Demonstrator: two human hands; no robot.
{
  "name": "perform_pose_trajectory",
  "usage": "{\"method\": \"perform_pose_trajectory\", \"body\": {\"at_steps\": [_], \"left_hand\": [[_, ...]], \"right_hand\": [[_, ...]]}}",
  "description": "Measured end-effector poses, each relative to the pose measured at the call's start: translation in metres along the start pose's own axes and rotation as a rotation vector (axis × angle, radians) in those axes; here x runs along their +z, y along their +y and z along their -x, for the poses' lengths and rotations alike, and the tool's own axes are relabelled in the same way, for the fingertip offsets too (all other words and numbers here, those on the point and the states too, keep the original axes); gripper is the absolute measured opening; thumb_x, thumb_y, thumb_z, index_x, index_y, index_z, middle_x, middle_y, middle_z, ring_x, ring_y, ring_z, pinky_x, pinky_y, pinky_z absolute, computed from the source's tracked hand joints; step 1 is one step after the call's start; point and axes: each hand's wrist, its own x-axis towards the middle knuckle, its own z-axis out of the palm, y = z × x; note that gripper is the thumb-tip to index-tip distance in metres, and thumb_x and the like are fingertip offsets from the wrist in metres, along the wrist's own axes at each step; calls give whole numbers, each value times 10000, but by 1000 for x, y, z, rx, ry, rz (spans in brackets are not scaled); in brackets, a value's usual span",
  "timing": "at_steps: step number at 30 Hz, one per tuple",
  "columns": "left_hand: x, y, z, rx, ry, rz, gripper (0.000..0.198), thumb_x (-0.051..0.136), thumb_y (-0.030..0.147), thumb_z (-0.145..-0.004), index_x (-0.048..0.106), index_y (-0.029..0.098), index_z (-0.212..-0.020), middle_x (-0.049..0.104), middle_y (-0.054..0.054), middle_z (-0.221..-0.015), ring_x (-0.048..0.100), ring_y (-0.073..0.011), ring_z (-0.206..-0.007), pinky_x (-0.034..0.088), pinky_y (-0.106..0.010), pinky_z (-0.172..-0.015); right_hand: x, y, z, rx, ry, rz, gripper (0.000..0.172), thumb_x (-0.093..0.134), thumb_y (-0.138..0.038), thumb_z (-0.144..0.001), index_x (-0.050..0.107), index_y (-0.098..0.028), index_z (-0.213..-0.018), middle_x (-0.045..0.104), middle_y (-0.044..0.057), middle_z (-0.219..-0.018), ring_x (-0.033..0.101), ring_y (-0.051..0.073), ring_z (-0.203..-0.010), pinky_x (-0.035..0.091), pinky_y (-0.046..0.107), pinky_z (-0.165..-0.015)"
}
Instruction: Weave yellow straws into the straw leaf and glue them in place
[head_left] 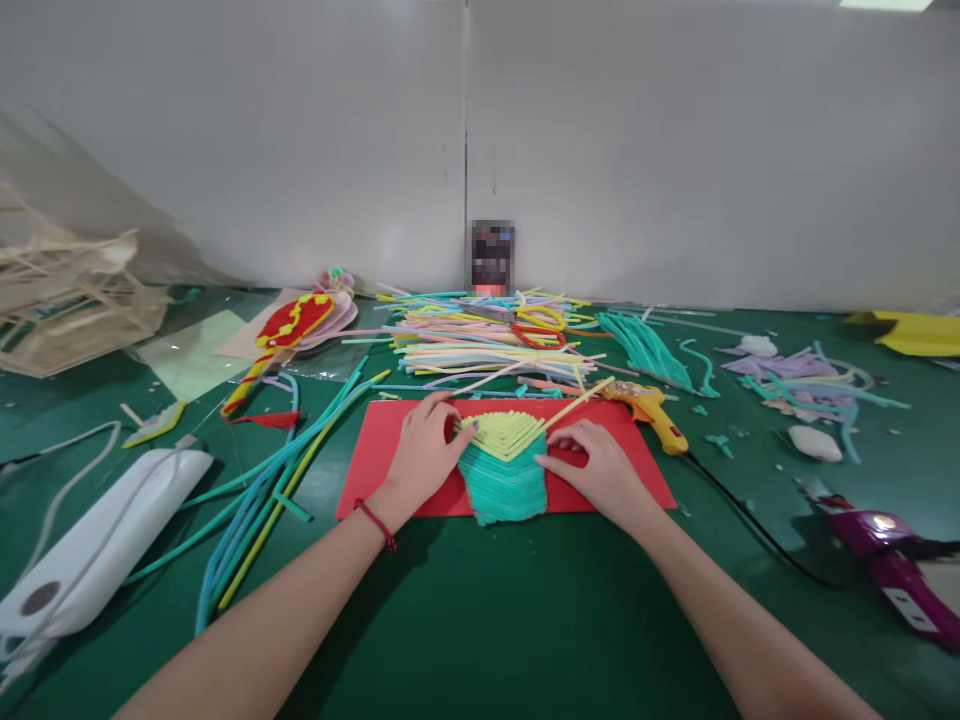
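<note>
A panel of pipe cleaners lies on a red sheet, teal below and yellow in nested V rows above. One long yellow pipe cleaner slants up and out from the panel's upper right. With fingers curled, my left hand grips the panel's left edge near the yellow rows; some fingertips are hidden. At the right edge, my right hand has thumb and index finger close together by the base of the long yellow pipe cleaner. Its exact grip is partly hidden.
Behind the sheet lie a pile of coloured pipe cleaners and scissors. A yellow glue gun rests at its right, a purple device farther right. On the left are loose pipe cleaners, a red-yellow fan and a white power strip.
</note>
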Motion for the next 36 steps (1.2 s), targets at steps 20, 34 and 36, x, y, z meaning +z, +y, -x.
{"method": "perform_pose_trajectory", "body": {"at_steps": [20, 34, 36], "left_hand": [[-2, -1, -6, -165, 14, 862, 449, 706, 374, -738, 574, 221, -1138, 447, 69, -595, 488, -123, -581, 386, -229, -538], [-2, 7, -1, -222, -253, 1042, 375, 722, 448, -699, 547, 200, -918, 578, 32, -730, 568, -120, -660, 452, -237, -626], [-2, 7, -1, -239, -279, 1066, 394, 678, 477, -735, 579, 195, -992, 595, 19, -732, 588, -135, -668, 464, -254, -641]], "right_hand": [[-7, -4, 3, 157, 34, -177, 492, 400, -598, -895, 691, -200, -906, 715, 81, -905, 657, 217, -843, 516, 332, -749], [-8, -16, 5, 275, -233, -560, 496, 738, -523, -688, 702, -162, -1027, 723, 94, -1098, 662, 299, -1039, 506, 464, -952], [-12, -12, 5, 310, -257, -649, 525, 755, -513, -674, 692, -155, -1052, 719, 105, -1108, 666, 292, -1036, 522, 449, -933]]}}
